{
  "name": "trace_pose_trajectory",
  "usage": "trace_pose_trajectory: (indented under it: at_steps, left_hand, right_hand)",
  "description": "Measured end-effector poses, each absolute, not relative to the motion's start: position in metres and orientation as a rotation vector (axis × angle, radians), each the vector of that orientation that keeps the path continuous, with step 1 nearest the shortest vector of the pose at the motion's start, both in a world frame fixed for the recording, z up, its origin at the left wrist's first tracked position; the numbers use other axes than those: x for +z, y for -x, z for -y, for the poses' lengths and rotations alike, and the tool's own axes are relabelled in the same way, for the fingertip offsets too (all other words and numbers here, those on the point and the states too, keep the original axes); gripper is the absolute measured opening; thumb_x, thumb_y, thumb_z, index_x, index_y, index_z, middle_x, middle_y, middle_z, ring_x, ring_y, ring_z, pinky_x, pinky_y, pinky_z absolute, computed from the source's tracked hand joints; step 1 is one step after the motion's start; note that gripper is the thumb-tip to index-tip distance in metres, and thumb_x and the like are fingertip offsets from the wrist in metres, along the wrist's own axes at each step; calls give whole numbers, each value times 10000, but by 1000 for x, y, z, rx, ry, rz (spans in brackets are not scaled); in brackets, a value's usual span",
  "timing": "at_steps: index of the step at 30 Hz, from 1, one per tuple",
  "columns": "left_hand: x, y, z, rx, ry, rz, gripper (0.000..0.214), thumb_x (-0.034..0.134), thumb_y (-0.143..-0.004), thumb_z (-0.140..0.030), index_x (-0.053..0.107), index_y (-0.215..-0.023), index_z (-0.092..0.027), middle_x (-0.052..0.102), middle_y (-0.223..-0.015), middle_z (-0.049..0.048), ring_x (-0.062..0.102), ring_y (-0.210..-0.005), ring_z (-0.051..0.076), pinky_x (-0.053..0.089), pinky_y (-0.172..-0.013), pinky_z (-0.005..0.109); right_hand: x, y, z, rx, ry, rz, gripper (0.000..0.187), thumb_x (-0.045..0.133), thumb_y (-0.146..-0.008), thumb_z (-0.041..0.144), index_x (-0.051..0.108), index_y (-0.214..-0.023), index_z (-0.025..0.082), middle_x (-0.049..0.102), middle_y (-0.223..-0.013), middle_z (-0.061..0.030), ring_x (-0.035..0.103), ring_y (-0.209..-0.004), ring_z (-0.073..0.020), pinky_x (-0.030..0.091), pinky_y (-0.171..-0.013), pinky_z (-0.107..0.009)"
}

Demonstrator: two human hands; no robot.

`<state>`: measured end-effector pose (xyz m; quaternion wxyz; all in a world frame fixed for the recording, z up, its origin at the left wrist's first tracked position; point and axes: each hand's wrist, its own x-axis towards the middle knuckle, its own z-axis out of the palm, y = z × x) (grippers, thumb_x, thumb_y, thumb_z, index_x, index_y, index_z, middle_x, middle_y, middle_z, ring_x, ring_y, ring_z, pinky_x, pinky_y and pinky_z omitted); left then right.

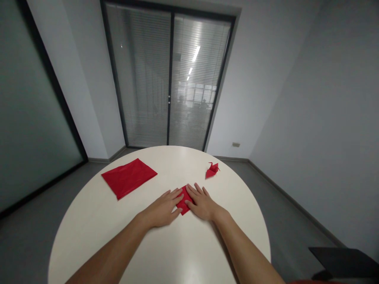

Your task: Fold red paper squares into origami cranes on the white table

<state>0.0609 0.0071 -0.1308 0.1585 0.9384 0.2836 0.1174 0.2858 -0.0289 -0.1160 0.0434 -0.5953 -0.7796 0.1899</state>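
A small folded piece of red paper [184, 202] lies on the round white table, between my two hands. My left hand [164, 208] rests over its left edge, fingers stretched out and the thumb near its lower corner. From the other side my right hand [202, 202] lies flat with spread fingers, the fingertips and thumb touching the paper's right part. Both hands cover some of the paper, so its full outline is hidden.
A stack of larger red paper sheets [129, 178] lies on the left of the white table [166, 252]. A folded red paper crane [212, 170] stands at the back right. A black chair [346, 260] is at the lower right; blind-covered glass doors [148, 79] are behind.
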Motion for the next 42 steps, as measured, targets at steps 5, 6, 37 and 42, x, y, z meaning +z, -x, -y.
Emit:
trace_pose_trajectory:
  at_steps: [5,6,37,42]
  left_hand:
    - [-134,-65,-2,322,-2676,-822,626,360,-1048,-508,345,-1575,-169,273,-1648,148,235,-1541,283,226,-1244,490]
    - [-135,-65,-1,307,-2674,-831,646,346,-1049,-525,329,-1580,-158,255,-1653,154,219,-1546,285,215,-1246,487]
    - [-146,-70,-8,315,-2713,-1269,650,367,-1020,-490,393,-1538,-98,345,-1607,211,263,-1528,329,217,-1219,542]
    - [-149,-69,-12,331,-2680,-1391,595,341,-1021,-381,392,-1528,-75,323,-1610,225,284,-1520,328,223,-1216,557]
  right_hand:
    - [-114,-289,29,597,1773,2391,880,400,-951,675,149,-1632,178,99,-1700,-56,-56,-1568,-329,5,-1264,-545]
    - [-113,-289,30,594,1758,2393,906,433,-934,679,164,-1630,165,117,-1697,-68,-49,-1567,-337,12,-1264,-546]
    - [-111,-269,38,520,1611,2517,649,275,-1044,402,197,-1619,113,143,-1680,-143,72,-1571,-269,63,-1266,-536]
    - [-108,-267,40,600,1665,2511,684,295,-1039,538,189,-1625,203,68,-1689,-116,-4,-1569,-290,14,-1253,-567]
